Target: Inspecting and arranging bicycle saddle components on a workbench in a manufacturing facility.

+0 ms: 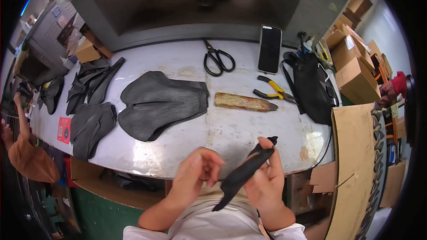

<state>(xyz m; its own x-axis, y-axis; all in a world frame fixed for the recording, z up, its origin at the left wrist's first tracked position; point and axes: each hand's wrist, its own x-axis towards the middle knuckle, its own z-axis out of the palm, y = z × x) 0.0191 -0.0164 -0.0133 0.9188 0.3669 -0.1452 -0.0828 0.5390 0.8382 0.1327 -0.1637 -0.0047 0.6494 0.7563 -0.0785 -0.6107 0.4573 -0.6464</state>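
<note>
My right hand [265,182] grips a narrow, folded black piece of leather-like material [243,174] just in front of the table's near edge. Its thumb and fingers close around the upper part, and the lower end slants down toward my shirt. To the left of that piece is my left hand [198,175], fingers loosely bent with nothing visible in them, not touching the piece. Beyond both hands lies a stack of large dark grey, two-lobed cut pieces [164,102]. A worn, flat wooden-looking handle with a short dark blade [243,102] lies to the right of that stack.
Black-handled scissors [218,61], a phone [269,49], yellow-and-black pliers [275,90] and a black bag [313,89] lie on the white table [240,129]. More black pieces [93,126] are at left. A grey open-fronted box [178,29] stands behind; cardboard [351,164] is at right. Another person [33,155] is far left.
</note>
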